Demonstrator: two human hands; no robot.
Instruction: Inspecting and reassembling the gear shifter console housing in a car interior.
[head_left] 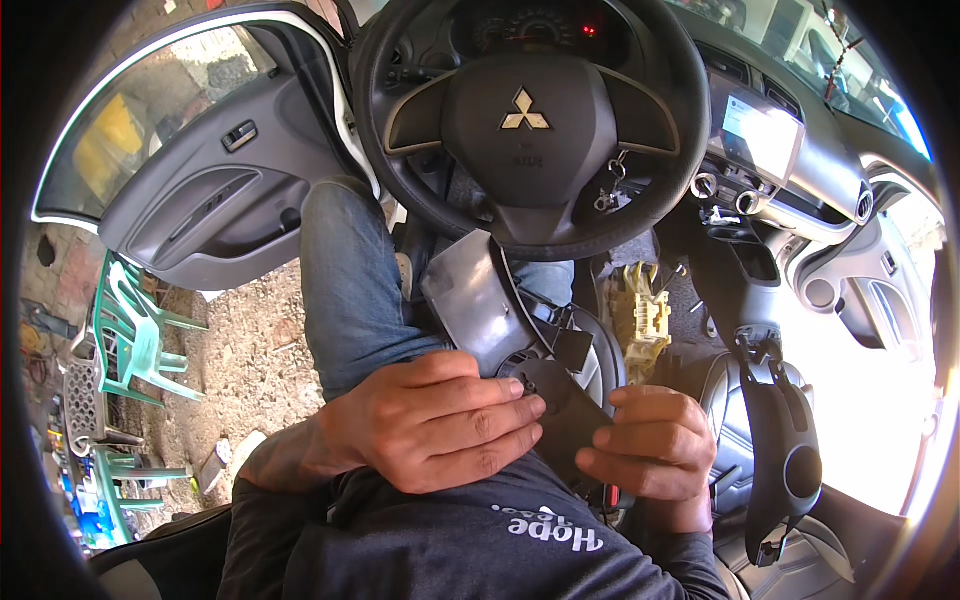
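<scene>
A dark plastic trim panel (477, 297) lies over my lap below the steering wheel, its upper part smooth and shiny. Its lower part is matte black with a round opening near my left fingertips. My left hand (450, 420) is closed on the panel's lower left side, fingers bent across it and thumb hidden. On the opposite edge, my right hand (655, 440) grips the panel with curled fingers, its thumb also out of sight.
The steering wheel (690, 120) rises just ahead, with keys (612, 190) hanging beside its column. A loose black centre console (790, 440) stands to the right, near an exposed yellowish bracket (640, 315). The open driver's door (220, 200) and green plastic chairs (140, 330) are at left.
</scene>
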